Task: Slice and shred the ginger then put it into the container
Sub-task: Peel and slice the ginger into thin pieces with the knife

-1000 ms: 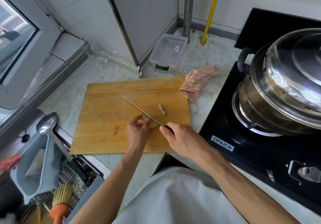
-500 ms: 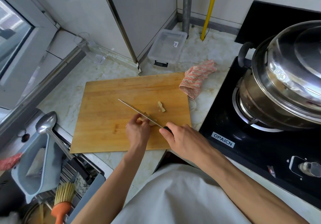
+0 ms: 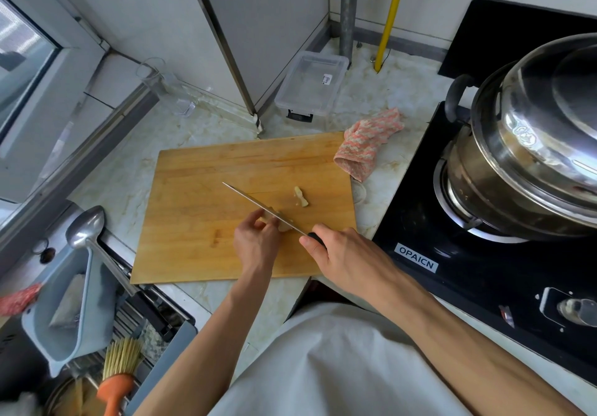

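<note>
A wooden cutting board (image 3: 200,209) lies on the marble counter. My left hand (image 3: 256,244) holds a pale piece of ginger (image 3: 285,225) down with curled fingertips; most of it is hidden under the fingers. My right hand (image 3: 336,254) grips the black handle of a knife (image 3: 255,200), whose thin blade runs up and left across the ginger. A small cut piece of ginger (image 3: 301,196) lies apart on the board, just right of the blade. A clear plastic container (image 3: 311,84) with a lid stands behind the board near the wall.
A pink checked cloth (image 3: 368,144) lies at the board's right corner. A black gas stove (image 3: 484,270) carries a big steel pot (image 3: 533,144) on the right. At left, a sink holds a ladle (image 3: 87,231), grey basket (image 3: 64,312) and orange brush (image 3: 118,380).
The hands, knife and ginger keep nearly the same pose on the board. The camera has shifted slightly, so the scene sits a bit differently in view.
</note>
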The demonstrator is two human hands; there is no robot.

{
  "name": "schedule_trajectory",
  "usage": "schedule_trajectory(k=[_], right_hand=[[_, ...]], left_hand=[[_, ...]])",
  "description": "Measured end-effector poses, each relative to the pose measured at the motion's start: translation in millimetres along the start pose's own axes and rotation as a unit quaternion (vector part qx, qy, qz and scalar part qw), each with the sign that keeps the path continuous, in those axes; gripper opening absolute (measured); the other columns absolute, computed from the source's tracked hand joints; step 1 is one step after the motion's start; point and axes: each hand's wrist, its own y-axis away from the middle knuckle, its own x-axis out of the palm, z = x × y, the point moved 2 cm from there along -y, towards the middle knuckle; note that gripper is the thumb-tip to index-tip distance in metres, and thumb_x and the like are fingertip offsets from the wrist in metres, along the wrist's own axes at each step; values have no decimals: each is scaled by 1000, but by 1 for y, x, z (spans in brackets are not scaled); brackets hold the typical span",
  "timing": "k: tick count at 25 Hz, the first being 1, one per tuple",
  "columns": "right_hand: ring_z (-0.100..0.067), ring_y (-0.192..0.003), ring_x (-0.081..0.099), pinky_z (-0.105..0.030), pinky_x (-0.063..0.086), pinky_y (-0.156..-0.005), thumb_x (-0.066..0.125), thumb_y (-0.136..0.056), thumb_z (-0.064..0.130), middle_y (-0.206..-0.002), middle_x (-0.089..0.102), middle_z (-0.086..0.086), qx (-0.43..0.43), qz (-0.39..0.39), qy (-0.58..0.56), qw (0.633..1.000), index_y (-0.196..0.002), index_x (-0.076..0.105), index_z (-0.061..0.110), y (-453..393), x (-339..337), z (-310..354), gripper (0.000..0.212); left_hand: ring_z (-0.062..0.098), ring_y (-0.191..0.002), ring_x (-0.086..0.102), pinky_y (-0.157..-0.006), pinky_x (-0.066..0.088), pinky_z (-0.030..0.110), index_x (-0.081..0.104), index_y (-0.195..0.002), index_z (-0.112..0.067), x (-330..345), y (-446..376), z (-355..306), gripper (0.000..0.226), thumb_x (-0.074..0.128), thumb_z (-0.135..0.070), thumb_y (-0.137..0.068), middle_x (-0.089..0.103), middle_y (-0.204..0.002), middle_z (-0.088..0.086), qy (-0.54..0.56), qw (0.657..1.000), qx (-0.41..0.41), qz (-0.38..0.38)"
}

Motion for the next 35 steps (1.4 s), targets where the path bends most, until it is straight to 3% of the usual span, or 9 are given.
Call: schedule_trajectory(k=[4, 8, 15, 19, 23, 26, 28, 31, 35], right_hand=[[-33, -70, 56, -34, 28, -49, 26, -102, 60, -74, 52, -5, -7, 3, 0, 1000, -89, 38, 25, -3, 0, 0, 40], [-31, -69, 53, -34, 26, -47, 31, -103, 56, -73, 50, -4, -6, 14, -22, 1000, -84, 37, 24, -7, -2, 1, 37], [-30, -76, 54, -35, 36, -58, 34, -104, 53, -72, 49, -1, 13, 38, -65, 997, -71, 32, 28, -18, -6, 7, 42], [-27, -73, 52, -35, 36, -59, 32, -103, 55, -81, 54, -5, 27, 50, -66, 996, -70, 31, 29, -12, -8, 2, 43], [-30, -82, 56, -36, 37, -58, 31, -104, 54, -77, 50, -2, 25, 55, -66, 996, -71, 30, 28, -18, -6, 10, 42], [-31, -85, 56, -37, 38, -59, 31, -104, 53, -78, 51, -4, 23, 49, -69, 996, -74, 32, 27, -21, -5, 15, 40], [-31, -83, 55, -36, 37, -60, 31, -104, 54, -83, 53, -6, 26, 51, -61, 997, -81, 35, 26, -14, -4, 13, 37], [-30, -75, 51, -35, 32, -55, 30, -104, 53, -78, 49, -3, 22, 50, -39, 998, -84, 34, 25, -6, -3, 13, 35], [-31, -75, 50, -35, 31, -57, 31, -105, 52, -77, 47, -3, 27, 47, -39, 998, -84, 33, 23, -12, -6, 15, 36]], left_hand=[[30, -79, 73, -78, 61, 50, 77, -94, -35, 1, 3, -4, 28, 66, -27, -69, 75, -75, 0, 16, 1000, -3, 4], [33, -81, 73, -78, 61, 50, 78, -96, -22, 2, 2, -3, 27, 65, -9, -77, 75, -76, 1, 39, 999, -11, -8], [32, -85, 73, -82, 60, 48, 73, -107, -17, 4, -5, 2, 28, 76, -12, -80, 71, -101, 17, 63, 997, -48, -28], [34, -92, 71, -87, 58, 47, 71, -93, -29, 4, -6, 5, 21, 79, -15, -80, 64, -86, 4, 74, 995, -54, -46], [37, -90, 71, -84, 59, 50, 71, -96, -27, 4, -7, 5, 23, 77, -10, -81, 64, -85, 4, 66, 995, -48, -50], [39, -87, 71, -81, 59, 52, 68, -73, -33, 4, -7, 4, 27, 77, -8, -79, 66, -82, 4, 53, 996, -52, -58], [35, -83, 73, -80, 60, 51, 74, -82, -30, 2, -6, 6, 19, 78, -12, -75, 71, -86, 5, 42, 996, -53, -57], [28, -79, 73, -79, 60, 47, 76, -106, -22, 2, -6, 7, 34, 75, -18, -73, 73, -89, 5, 24, 997, -54, -59], [27, -78, 73, -79, 61, 46, 76, -106, -20, 5, -3, -1, 29, 74, -17, -78, 72, -88, 3, 7, 998, -36, -58]])
